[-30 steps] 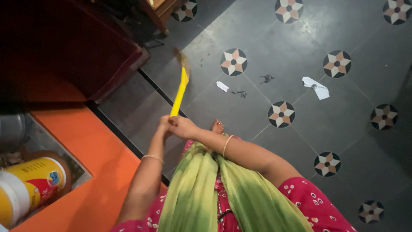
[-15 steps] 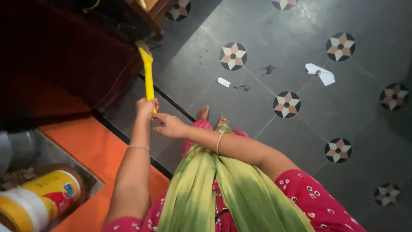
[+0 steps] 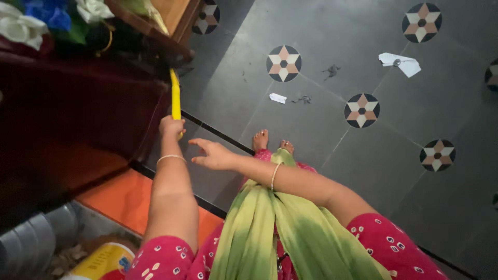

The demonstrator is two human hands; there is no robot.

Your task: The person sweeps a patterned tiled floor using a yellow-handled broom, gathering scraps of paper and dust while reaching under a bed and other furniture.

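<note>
Left hand (image 3: 171, 126) is wrapped tight around the bottom end of a yellow broom handle (image 3: 176, 96), fingers curled closed around it. The handle runs straight up from the fist toward 12 o'clock, and its far end disappears under the edge of the dark red furniture (image 3: 93, 98), so the bristles are pretty much hidden in shadow there; can't really tell what they're touching.

Right hand (image 3: 213, 154) is empty, just beside the left one at about its 4 o'clock, fingers loosely spread and pointing toward 9 o'clock, not touching the handle.

Bare feet (image 3: 271, 142) stand on the dark tiled floor (image 3: 373, 155) at roughly 3 o'clock from the right hand. Out on the tiles, a small white paper scrap (image 3: 278, 98) lies at 12 o'clock from the feet, and a bigger crumpled white paper (image 3: 400, 63) sits well away toward 2 o'clock. A green scarf (image 3: 270, 228) hangs down the front over a pink dress.
</note>
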